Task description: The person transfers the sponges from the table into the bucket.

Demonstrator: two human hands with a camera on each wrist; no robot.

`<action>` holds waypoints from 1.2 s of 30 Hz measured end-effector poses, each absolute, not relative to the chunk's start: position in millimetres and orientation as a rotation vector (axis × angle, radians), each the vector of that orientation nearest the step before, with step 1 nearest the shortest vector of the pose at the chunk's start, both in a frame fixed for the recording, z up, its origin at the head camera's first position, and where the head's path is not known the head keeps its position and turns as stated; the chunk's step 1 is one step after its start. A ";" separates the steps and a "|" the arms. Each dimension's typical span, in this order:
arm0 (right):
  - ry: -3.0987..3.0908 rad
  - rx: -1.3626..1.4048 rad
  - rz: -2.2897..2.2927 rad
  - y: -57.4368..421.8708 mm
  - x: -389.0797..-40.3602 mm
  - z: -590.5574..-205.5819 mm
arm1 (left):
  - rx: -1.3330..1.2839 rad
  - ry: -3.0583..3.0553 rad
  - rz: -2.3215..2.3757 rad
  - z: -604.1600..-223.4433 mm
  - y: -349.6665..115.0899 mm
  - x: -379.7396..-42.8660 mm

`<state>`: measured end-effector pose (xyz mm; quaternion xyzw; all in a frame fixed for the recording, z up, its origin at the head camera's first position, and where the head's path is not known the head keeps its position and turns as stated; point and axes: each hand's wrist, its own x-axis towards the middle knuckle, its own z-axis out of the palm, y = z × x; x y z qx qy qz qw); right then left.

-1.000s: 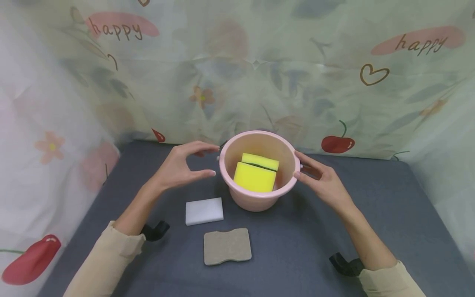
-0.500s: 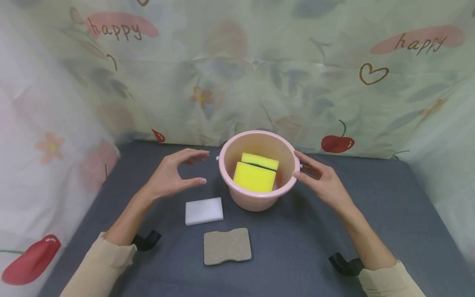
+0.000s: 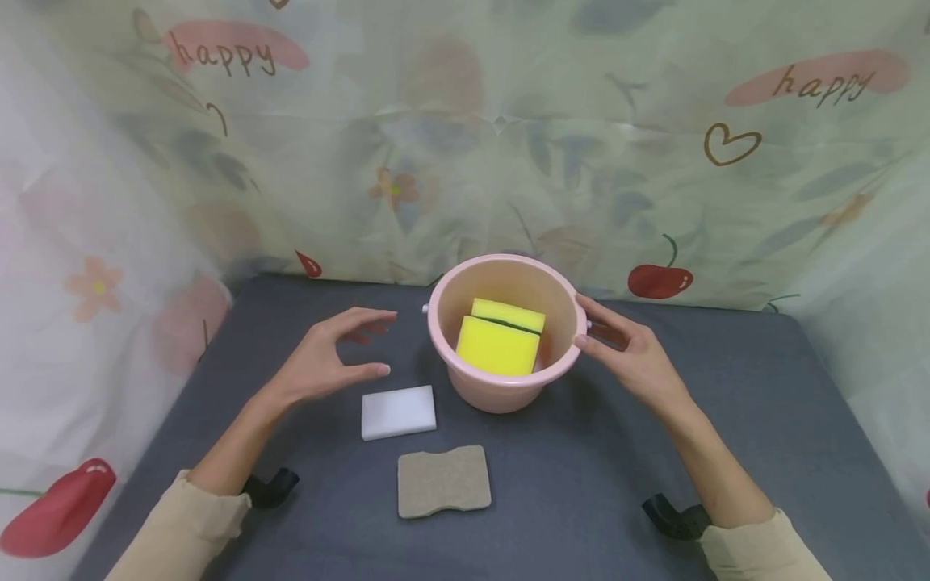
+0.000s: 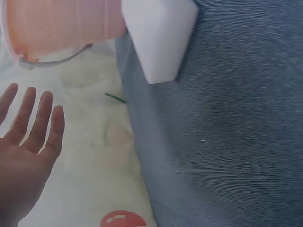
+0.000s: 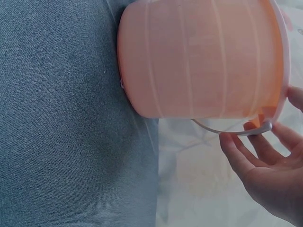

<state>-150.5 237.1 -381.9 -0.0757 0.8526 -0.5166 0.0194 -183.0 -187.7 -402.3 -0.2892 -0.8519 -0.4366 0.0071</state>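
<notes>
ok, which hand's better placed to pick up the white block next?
Left, probably: the left hand is free, nearest the white block. The right hand touches the pink bucket on its other side, farther away.

One bucket (image 3: 496, 397) stands on one table (image 3: 581, 484). Inside the bucket are two sponges (image 3: 498, 349) (image 3: 508, 312); in front of it lie one block (image 3: 398, 412) and one pad (image 3: 444, 482). Two grips (image 3: 317, 361) (image 3: 643, 363) flank it. Behind it show two "happy" prints (image 3: 236, 47) (image 3: 817, 78).

Small draped booth (image 3: 43, 202), printed fabric (image 3: 501, 186) on three sides, dark cloth-covered table (image 3: 574, 500)
</notes>
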 end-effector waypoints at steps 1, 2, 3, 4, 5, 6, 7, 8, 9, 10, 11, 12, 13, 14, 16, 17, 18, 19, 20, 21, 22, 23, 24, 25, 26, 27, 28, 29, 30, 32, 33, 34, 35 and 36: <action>2.642 -0.233 -1.610 237.2 -150.5 -381.9 | -0.902 -2.675 -1.367 -403.6 -188.1 -182.4; 2.641 -0.230 -1.614 237.4 -150.5 -381.9 | -0.897 -2.687 -1.366 -405.4 -188.7 -182.1; 2.640 -0.229 -1.616 237.3 -150.5 -381.9 | -0.893 -2.698 -1.365 -407.1 -189.3 -181.5; 2.640 -0.228 -1.615 237.4 -150.6 -381.9 | -0.888 -2.708 -1.363 -408.4 -189.8 -180.6; 2.641 -0.230 -1.614 237.4 -150.8 -382.0 | -0.884 -2.719 -1.359 -409.8 -190.4 -179.7; 2.640 -0.231 -1.616 237.4 -151.1 -382.2 | -0.878 -2.728 -1.356 -411.2 -191.1 -178.8; 2.638 -0.231 -1.620 237.2 -151.3 -382.2 | -0.875 -2.735 -1.355 -412.6 -191.7 -177.8; 2.638 -0.234 -1.620 237.1 -151.6 -382.5 | -0.873 -2.740 -1.354 -414.0 -192.3 -176.8; 2.640 -0.238 -1.615 237.0 -151.8 -382.6 | -0.874 -2.744 -1.352 -415.5 -192.9 -175.8; 2.641 -0.240 -1.615 236.9 -152.0 -382.7 | -0.871 -2.747 -1.351 -417.0 -193.5 -174.9; 2.640 -0.242 -1.618 236.8 -152.0 -382.8 | -0.870 -2.749 -1.353 -418.6 -193.9 -174.1; 2.639 -0.241 -1.621 236.7 -152.0 -382.9 | -0.873 -2.751 -1.357 -420.4 -194.3 -173.4; 2.640 -0.241 -1.621 236.6 -152.0 -382.8 | -0.878 -2.752 -1.366 -422.2 -194.6 -172.7; 2.641 -0.239 -1.621 236.7 -151.9 -382.9 | -0.882 -2.758 -1.376 -424.0 -194.9 -171.9; 2.640 -0.239 -1.624 236.6 -151.7 -382.7 | -0.896 -2.777 -1.392 -428.0 -195.0 -171.0; 2.638 -0.238 -1.627 236.7 -151.6 -382.7 | -0.908 -2.789 -1.397 -430.2 -195.0 -170.7; 2.639 -0.236 -1.625 236.7 -151.6 -382.8 | -0.920 -2.800 -1.404 -432.2 -194.8 -170.2; 2.639 -0.236 -1.624 236.7 -151.6 -382.8 | -0.933 -2.811 -1.409 -434.3 -194.8 -169.9; 2.637 -0.234 -1.625 236.6 -151.6 -382.9 | -0.942 -2.822 -1.413 -436.1 -194.7 -169.3; 2.637 -0.234 -1.624 236.5 -151.7 -382.9 | -0.951 -2.831 -1.417 -438.2 -194.8 -169.0; 2.633 -0.231 -1.625 236.4 -151.6 -383.0 | -0.955 -2.838 -1.420 -439.7 -194.9 -168.3; 2.632 -0.228 -1.625 236.4 -151.6 -383.0 | -0.957 -2.846 -1.429 -441.0 -194.9 -167.4; 2.634 -0.228 -1.624 236.4 -151.6 -383.0 | -0.955 -2.853 -1.441 -442.1 -194.7 -166.6; 2.632 -0.226 -1.625 236.3 -151.6 -383.0 | -0.952 -2.863 -1.452 -443.2 -194.8 -166.1; 2.629 -0.224 -1.627 236.4 -151.5 -382.9 | -0.949 -2.869 -1.462 -444.1 -194.8 -165.5; 2.628 -0.223 -1.629 236.4 -151.3 -382.9 | -0.946 -2.875 -1.472 -445.1 -194.9 -165.1; 2.625 -0.222 -1.632 236.5 -151.2 -382.9 | -0.945 -2.882 -1.475 -446.0 -195.0 -164.5; 2.626 -0.223 -1.632 236.6 -151.1 -382.9 | -0.942 -2.889 -1.481 -446.9 -195.1 -164.2; 2.626 -0.223 -1.632 236.7 -150.9 -383.0 | -0.939 -2.896 -1.489 -447.6 -195.3 -163.8; 2.623 -0.220 -1.634 236.8 -150.6 -383.0 | -0.934 -2.912 -1.494 -449.4 -195.8 -162.9; 2.622 -0.218 -1.635 236.8 -150.4 -383.1 | -0.927 -2.924 -1.496 -450.1 -196.0 -162.3; 2.620 -0.216 -1.637 236.7 -150.3 -383.1 | -0.922 -2.941 -1.491 -451.0 -196.4 -161.8; 2.621 -0.215 -1.636 236.7 -150.3 -383.2 | -0.917 -2.957 -1.489 -451.8 -196.4 -161.5; 2.622 -0.213 -1.636 236.7 -150.3 -383.3 | -0.919 -2.970 -1.483 -453.1 -196.6 -161.3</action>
